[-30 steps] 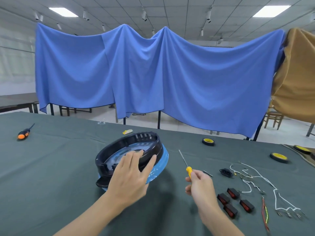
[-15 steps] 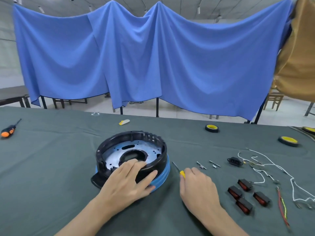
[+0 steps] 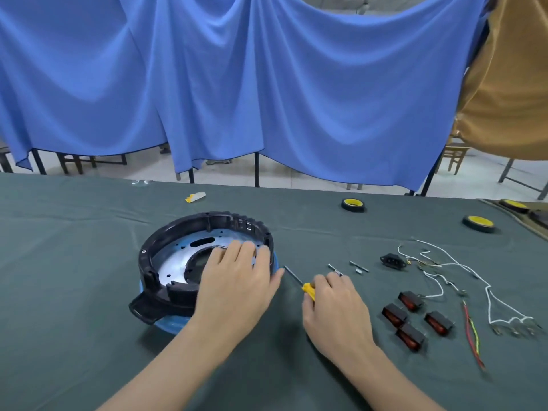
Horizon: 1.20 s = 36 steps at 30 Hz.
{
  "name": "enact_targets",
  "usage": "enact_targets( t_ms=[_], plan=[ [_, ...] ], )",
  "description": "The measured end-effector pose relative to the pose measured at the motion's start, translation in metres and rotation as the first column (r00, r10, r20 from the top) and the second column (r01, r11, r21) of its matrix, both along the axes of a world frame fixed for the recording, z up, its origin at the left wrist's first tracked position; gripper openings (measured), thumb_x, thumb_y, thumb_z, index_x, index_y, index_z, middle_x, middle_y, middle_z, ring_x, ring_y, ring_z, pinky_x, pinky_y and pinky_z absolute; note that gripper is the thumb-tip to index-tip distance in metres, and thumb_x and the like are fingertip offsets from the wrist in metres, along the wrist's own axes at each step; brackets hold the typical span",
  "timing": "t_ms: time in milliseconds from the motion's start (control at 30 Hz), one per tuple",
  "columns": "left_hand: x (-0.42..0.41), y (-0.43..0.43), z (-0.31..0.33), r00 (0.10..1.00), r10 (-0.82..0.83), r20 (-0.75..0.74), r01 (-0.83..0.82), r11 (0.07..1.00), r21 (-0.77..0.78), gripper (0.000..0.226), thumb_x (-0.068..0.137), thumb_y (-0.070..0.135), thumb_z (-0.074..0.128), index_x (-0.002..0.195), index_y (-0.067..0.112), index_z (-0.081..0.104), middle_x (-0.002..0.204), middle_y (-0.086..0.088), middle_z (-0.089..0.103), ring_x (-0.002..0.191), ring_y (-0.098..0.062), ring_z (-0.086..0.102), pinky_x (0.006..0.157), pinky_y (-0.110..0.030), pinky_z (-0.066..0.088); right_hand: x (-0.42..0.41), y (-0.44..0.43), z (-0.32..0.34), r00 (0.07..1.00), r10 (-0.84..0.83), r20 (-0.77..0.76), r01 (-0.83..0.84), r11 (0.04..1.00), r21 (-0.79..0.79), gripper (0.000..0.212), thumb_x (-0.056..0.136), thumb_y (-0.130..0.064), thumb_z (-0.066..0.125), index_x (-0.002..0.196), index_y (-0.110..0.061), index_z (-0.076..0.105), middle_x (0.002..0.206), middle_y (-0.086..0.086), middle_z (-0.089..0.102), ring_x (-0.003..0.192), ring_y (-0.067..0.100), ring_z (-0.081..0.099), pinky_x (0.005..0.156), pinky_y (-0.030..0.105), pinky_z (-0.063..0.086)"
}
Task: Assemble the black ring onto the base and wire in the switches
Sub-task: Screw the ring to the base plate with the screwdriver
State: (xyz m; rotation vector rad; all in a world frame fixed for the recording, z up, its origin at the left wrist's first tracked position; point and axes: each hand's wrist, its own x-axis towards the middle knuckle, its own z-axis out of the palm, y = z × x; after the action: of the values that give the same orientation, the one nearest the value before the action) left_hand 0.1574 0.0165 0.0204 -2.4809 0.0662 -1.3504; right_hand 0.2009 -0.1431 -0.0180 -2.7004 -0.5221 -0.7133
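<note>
Black ring (image 3: 166, 232) atop blue base (image 3: 169, 325) near left, pinned by flat, released left grip (image 3: 234, 283); right grip (image 3: 335, 310) grasping screwdriver (image 3: 308, 291); liable to unseat under uneven pressing, or catch that tip just beside.

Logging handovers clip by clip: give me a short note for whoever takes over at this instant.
Left hand rests flat on the black ring, at its near-right rim. Right hand grips the yellow screwdriver, low beside the ring.
The ring sits on the blue base. Four switches, the white wires and loose screws lie on the green cloth to the right.
Done: ring placed on base; whether it is fastened cannot be told.
Left: wire in the switches.
</note>
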Motion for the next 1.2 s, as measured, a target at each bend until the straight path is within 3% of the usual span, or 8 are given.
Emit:
enact_targets(
  t_ms=[167, 267, 367, 500, 700, 833, 1067, 1200],
  plan=[
    [0.021, -0.026, 0.006, 0.953, 0.200, -0.227, -0.220, 0.973, -0.065, 0.047, 0.070, 0.060, 0.078, 0.064, 0.016, 0.063, 0.057, 0.002, 0.057, 0.056, -0.019, 0.058, 0.050, -0.028, 0.041, 0.004, -0.007, 0.000, 0.998, -0.022, -0.066, 0.020, 0.999, -0.031, 0.013, 0.088, -0.026, 0.055, 0.088, -0.015, 0.061, 0.091, 0.003, 0.060, 0.090, 0.026, 0.055, 0.071, 0.035, 0.044],
    [0.023, -0.024, -0.003, 0.936, 0.226, -0.270, -0.245, 0.969, -0.039, 0.034, 0.055, 0.038, 0.092, 0.067, 0.017, 0.067, 0.051, 0.005, 0.055, 0.051, -0.017, 0.056, 0.048, -0.025, 0.034, 0.002, -0.006, 0.000, 0.998, -0.018, -0.059, 0.016, 0.999, -0.036, 0.011, 0.084, -0.027, 0.060, 0.082, -0.015, 0.062, 0.085, 0.003, 0.060, 0.084, 0.026, 0.055, 0.067, 0.035, 0.044],
    [0.021, -0.015, -0.006, 0.958, 0.171, -0.229, -0.178, 0.984, -0.011, 0.034, 0.055, 0.026, 0.091, 0.082, 0.012, 0.076, 0.049, 0.003, 0.057, 0.053, -0.019, 0.057, 0.048, -0.025, 0.036, 0.003, -0.008, -0.001, 0.999, -0.019, -0.028, 0.019, 1.000, -0.008, 0.011, 0.081, -0.026, 0.064, 0.078, -0.015, 0.062, 0.081, 0.003, 0.060, 0.080, 0.027, 0.056, 0.064, 0.035, 0.042],
    [0.008, 0.004, -0.007, 0.993, 0.041, -0.115, -0.036, 0.999, 0.039, 0.019, 0.080, 0.029, 0.075, 0.084, 0.011, 0.075, 0.049, 0.003, 0.056, 0.056, -0.020, 0.054, 0.050, -0.028, 0.037, 0.007, -0.011, -0.004, 0.998, -0.013, -0.067, 0.011, 1.000, -0.025, 0.016, 0.089, -0.031, 0.050, 0.091, -0.019, 0.060, 0.094, -0.001, 0.057, 0.091, 0.023, 0.052, 0.073, 0.032, 0.040],
    [-0.015, 0.042, -0.012, 0.977, -0.213, -0.029, 0.215, 0.972, 0.094, 0.023, 0.092, 0.029, 0.062, 0.099, 0.012, 0.076, 0.067, 0.008, 0.067, 0.065, -0.020, 0.060, 0.053, -0.030, 0.048, 0.004, -0.009, -0.002, 0.996, -0.011, -0.089, 0.011, 1.000, 0.005, 0.016, 0.089, -0.032, 0.048, 0.086, -0.019, 0.056, 0.097, -0.001, 0.060, 0.100, 0.022, 0.053, 0.072, 0.032, 0.041],
    [-0.022, 0.056, -0.010, 0.956, -0.293, 0.022, 0.287, 0.948, 0.136, 0.018, 0.089, 0.026, 0.067, 0.095, 0.013, 0.077, 0.074, 0.007, 0.071, 0.070, -0.021, 0.065, 0.053, -0.032, 0.049, 0.000, -0.012, -0.001, 0.996, -0.038, -0.083, 0.040, 0.999, 0.021, 0.015, 0.084, -0.031, 0.050, 0.076, -0.018, 0.047, 0.084, -0.002, 0.058, 0.083, 0.020, 0.050, 0.061, 0.030, 0.032],
    [-0.010, 0.021, -0.010, 0.996, -0.082, 0.037, 0.085, 0.995, -0.061, 0.028, 0.091, 0.038, 0.063, 0.092, 0.013, 0.075, 0.059, 0.003, 0.063, 0.064, -0.024, 0.061, 0.053, -0.034, 0.047, 0.015, -0.019, 0.015, 0.998, -0.041, 0.053, 0.039, 0.999, 0.028, 0.023, 0.090, -0.028, 0.055, 0.081, -0.011, 0.067, 0.080, 0.005, 0.062, 0.082, 0.030, 0.055, 0.068, 0.038, 0.043],
    [-0.006, 0.008, -0.016, 0.995, 0.097, 0.010, -0.096, 0.989, -0.110, 0.031, 0.088, 0.042, 0.066, 0.087, 0.013, 0.076, 0.049, 0.002, 0.055, 0.054, -0.023, 0.055, 0.050, -0.031, 0.041, 0.042, -0.027, 0.027, 0.998, -0.054, -0.020, 0.051, 0.988, -0.146, 0.022, 0.090, -0.019, 0.047, 0.100, -0.017, 0.066, 0.095, 0.002, 0.062, 0.093, 0.026, 0.052, 0.072, 0.036, 0.044]
  ],
)
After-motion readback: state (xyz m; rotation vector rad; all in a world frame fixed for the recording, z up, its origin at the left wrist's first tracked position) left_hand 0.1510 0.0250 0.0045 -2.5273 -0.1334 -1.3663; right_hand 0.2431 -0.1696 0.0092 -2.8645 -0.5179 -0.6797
